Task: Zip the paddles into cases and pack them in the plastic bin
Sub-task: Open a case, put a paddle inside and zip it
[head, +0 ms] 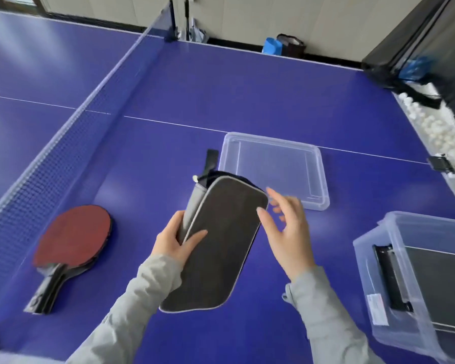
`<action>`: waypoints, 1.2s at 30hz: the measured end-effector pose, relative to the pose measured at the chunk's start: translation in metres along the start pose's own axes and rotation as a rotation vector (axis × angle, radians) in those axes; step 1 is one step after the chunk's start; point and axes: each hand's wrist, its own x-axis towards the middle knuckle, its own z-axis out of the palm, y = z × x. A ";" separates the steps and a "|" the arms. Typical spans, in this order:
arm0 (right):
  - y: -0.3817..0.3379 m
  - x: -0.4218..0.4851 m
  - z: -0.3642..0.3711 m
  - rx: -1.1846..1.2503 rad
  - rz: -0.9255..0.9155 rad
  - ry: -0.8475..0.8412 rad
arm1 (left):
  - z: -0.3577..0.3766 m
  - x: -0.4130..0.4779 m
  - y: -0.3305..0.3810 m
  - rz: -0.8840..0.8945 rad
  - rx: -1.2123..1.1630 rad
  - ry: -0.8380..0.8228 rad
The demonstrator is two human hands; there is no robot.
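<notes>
Item: flat dark-grey fabric paddle case with pale piping [221,240], held tilted above the blue table-tennis table [221,88]. The left hand [174,240] grips its long left edge with the thumb across the face, and the right hand [286,232] hovers at the top right corner, fingers spread, holding nothing. Handling: probably light and softly padded, likely to flex unless taken along the piped seam. Room: open tabletop ahead, net [63,143] and stacked red-rubber paddles [74,237] to the left, clear plastic lid [273,164] beyond, clear plastic bin [365,264] near the right edge with a dark case inside.
</notes>
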 end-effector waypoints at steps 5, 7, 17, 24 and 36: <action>-0.054 0.027 0.030 -0.136 -0.050 -0.265 | -0.032 -0.011 -0.013 0.108 0.326 -0.129; -0.064 0.030 0.032 -0.141 -0.037 -0.402 | -0.041 -0.014 -0.011 0.144 0.413 -0.164; -0.077 0.029 0.025 -0.155 -0.083 -0.411 | -0.061 -0.013 0.002 0.208 0.617 -0.210; -0.044 0.039 -0.012 0.080 0.093 -0.444 | -0.076 -0.017 0.004 0.206 0.317 -0.220; 0.024 -0.044 0.010 0.017 0.281 -0.359 | -0.068 -0.003 -0.001 -0.188 -0.436 0.150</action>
